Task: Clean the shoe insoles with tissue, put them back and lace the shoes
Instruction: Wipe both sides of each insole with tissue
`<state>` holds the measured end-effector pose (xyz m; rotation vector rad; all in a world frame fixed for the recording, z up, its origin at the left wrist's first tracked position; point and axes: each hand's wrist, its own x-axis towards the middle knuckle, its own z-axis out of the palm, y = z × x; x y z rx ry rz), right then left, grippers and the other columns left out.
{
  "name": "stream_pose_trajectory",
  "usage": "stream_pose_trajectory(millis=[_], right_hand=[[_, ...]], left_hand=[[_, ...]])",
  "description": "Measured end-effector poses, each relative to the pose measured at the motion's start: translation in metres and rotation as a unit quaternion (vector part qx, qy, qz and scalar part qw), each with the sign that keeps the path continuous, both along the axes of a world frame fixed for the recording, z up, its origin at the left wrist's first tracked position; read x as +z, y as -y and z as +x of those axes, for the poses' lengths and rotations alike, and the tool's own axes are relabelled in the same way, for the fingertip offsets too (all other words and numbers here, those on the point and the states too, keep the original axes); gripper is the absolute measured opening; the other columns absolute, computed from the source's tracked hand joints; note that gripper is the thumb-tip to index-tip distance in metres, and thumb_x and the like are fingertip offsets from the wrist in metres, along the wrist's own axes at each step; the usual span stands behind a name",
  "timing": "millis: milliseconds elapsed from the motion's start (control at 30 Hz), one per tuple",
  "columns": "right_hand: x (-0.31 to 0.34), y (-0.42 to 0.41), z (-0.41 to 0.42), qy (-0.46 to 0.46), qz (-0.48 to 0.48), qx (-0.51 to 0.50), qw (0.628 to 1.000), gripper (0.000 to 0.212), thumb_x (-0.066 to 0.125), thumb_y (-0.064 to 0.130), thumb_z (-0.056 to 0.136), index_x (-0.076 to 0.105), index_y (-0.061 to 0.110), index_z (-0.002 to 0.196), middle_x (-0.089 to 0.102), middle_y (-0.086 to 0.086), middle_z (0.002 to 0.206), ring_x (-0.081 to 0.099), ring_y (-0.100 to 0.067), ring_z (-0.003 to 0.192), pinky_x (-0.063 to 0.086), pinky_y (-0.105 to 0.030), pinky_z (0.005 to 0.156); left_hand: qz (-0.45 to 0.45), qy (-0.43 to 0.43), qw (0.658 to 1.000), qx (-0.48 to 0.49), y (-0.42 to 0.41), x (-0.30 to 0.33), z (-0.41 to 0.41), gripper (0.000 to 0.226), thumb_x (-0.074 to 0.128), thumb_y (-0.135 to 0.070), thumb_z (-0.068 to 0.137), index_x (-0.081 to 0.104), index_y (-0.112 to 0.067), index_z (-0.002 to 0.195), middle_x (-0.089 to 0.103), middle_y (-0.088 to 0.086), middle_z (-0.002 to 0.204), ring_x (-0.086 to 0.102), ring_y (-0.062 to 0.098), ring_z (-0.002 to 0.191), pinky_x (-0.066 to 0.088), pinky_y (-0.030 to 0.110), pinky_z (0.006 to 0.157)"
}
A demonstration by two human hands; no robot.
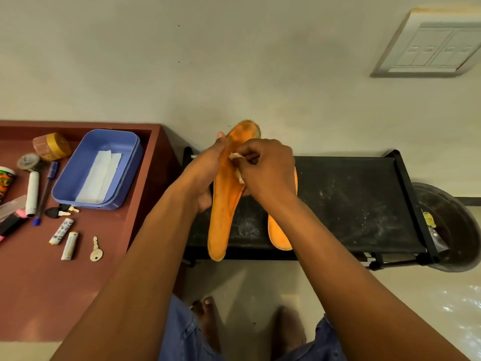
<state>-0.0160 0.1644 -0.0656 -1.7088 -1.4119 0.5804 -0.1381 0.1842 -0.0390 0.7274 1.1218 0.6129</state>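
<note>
Our forearms are reaching out over our bare feet and denim shorts toward the black rack, where the cleaning step is in hand. We are gripping one orange insole with our left hand, fingers curled round its edge, holding it raised and tilted with the toe end up by the wall. Our right hand is pinching a small wad of tissue and pressing it against the insole's upper face. A second orange insole is lying flat on the rack, partly hidden under our right wrist. We are judging the task as early: no shoes or laces are showing, so refitting and lacing are still ahead.

Next we are probably wiping down toward the heel, which calls for a firm hold against the rubbing. Room is opening to the right along the rack, up to its raised end bar and the dark bin beyond. Leftward, the red table edge is sitting close, with spare tissue waiting in the blue box.
</note>
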Motion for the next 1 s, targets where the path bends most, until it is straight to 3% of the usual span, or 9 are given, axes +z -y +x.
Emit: stream_pose_trajectory(millis=[133, 267, 367, 600, 700, 833, 900, 967, 1000], right_hand=[[-0.003, 0.005, -0.016, 0.018, -0.019, 0.069, 0.997, 0.010, 0.075, 0.022, 0.084, 0.080, 0.028, 0.089, 0.076, 0.011, 0.087, 0.068, -0.006, 0.078, 0.059, -0.037, 0.072], [0.001, 0.009, -0.018, -0.051, -0.079, 0.143, 0.985, 0.008, 0.084, 0.019, 0.079, 0.080, 0.025, 0.083, 0.075, 0.012, 0.081, 0.068, -0.003, 0.075, 0.060, -0.036, 0.075], [0.001, 0.009, -0.018, -0.061, -0.081, 0.148, 0.984, 0.008, 0.085, 0.021, 0.078, 0.080, 0.026, 0.081, 0.075, 0.012, 0.081, 0.069, -0.005, 0.076, 0.060, -0.039, 0.075], [0.000, 0.004, -0.005, 0.101, -0.023, -0.037, 0.994, 0.010, 0.067, 0.026, 0.084, 0.076, 0.030, 0.088, 0.072, 0.009, 0.092, 0.066, -0.015, 0.086, 0.057, -0.036, 0.073], [0.004, -0.001, 0.015, 0.114, -0.014, -0.118, 0.986, 0.013, 0.067, 0.023, 0.087, 0.078, 0.030, 0.092, 0.073, 0.006, 0.095, 0.068, -0.017, 0.088, 0.058, -0.035, 0.074], [0.005, -0.005, 0.031, 0.084, -0.033, -0.169, 0.982, 0.014, 0.067, 0.026, 0.093, 0.079, 0.030, 0.099, 0.075, 0.007, 0.101, 0.069, -0.015, 0.090, 0.056, -0.029, 0.075], [0.006, -0.004, 0.032, 0.059, -0.038, -0.152, 0.986, 0.014, 0.067, 0.025, 0.093, 0.079, 0.030, 0.100, 0.075, 0.009, 0.099, 0.068, -0.005, 0.081, 0.056, -0.022, 0.073], [0.005, -0.003, 0.028, 0.018, -0.054, -0.097, 0.994, 0.012, 0.070, 0.022, 0.093, 0.079, 0.029, 0.097, 0.070, 0.013, 0.090, 0.064, 0.009, 0.060, 0.048, -0.004, 0.057], [0.004, -0.002, 0.022, -0.021, -0.068, -0.061, 0.996, 0.010, 0.073, 0.020, 0.091, 0.079, 0.027, 0.094, 0.069, 0.013, 0.087, 0.063, 0.011, 0.055, 0.046, -0.004, 0.051]], left_hand=[[-0.016, 0.021, 0.996, 0.083, -0.006, 0.000, -0.007, 0.065, 0.031, -0.060, 0.106, 0.064, -0.010, 0.132, 0.077, 0.014, 0.111, 0.077, 0.026, 0.096, 0.064, 0.035, 0.069], [0.009, 0.081, 0.977, 0.196, -0.013, -0.002, -0.013, 0.057, 0.030, -0.051, 0.110, 0.063, -0.007, 0.126, 0.080, 0.012, 0.094, 0.078, 0.023, 0.082, 0.062, 0.033, 0.063], [0.002, 0.101, 0.968, 0.231, -0.016, -0.004, -0.015, 0.062, 0.026, -0.056, 0.108, 0.063, -0.009, 0.124, 0.077, 0.018, 0.110, 0.077, 0.031, 0.094, 0.064, 0.043, 0.073], [-0.030, 0.055, 0.994, 0.088, -0.004, -0.003, 0.003, 0.068, 0.029, -0.064, 0.104, 0.061, -0.013, 0.135, 0.074, 0.017, 0.119, 0.074, 0.031, 0.107, 0.059, 0.045, 0.090], [-0.013, 0.046, 0.999, 0.012, 0.001, 0.000, 0.010, 0.062, 0.033, -0.061, 0.104, 0.062, -0.015, 0.135, 0.075, 0.015, 0.117, 0.075, 0.029, 0.103, 0.063, 0.040, 0.079], [-0.013, 0.020, 0.998, -0.054, 0.003, 0.002, 0.009, 0.063, 0.039, -0.064, 0.100, 0.057, -0.018, 0.140, 0.073, 0.017, 0.122, 0.071, 0.038, 0.110, 0.055, 0.054, 0.100], [-0.015, 0.013, 0.999, -0.045, 0.002, 0.002, 0.008, 0.064, 0.037, -0.064, 0.101, 0.058, -0.017, 0.138, 0.073, 0.017, 0.121, 0.073, 0.037, 0.108, 0.060, 0.050, 0.091], [-0.023, 0.020, 0.999, -0.012, 0.003, 0.003, 0.008, 0.062, 0.036, -0.062, 0.102, 0.059, -0.017, 0.138, 0.074, 0.018, 0.119, 0.075, 0.034, 0.100, 0.064, 0.045, 0.074], [-0.027, 0.026, 0.999, 0.006, 0.004, 0.004, 0.009, 0.061, 0.034, -0.062, 0.103, 0.059, -0.017, 0.137, 0.073, 0.017, 0.120, 0.076, 0.034, 0.099, 0.064, 0.046, 0.071]])
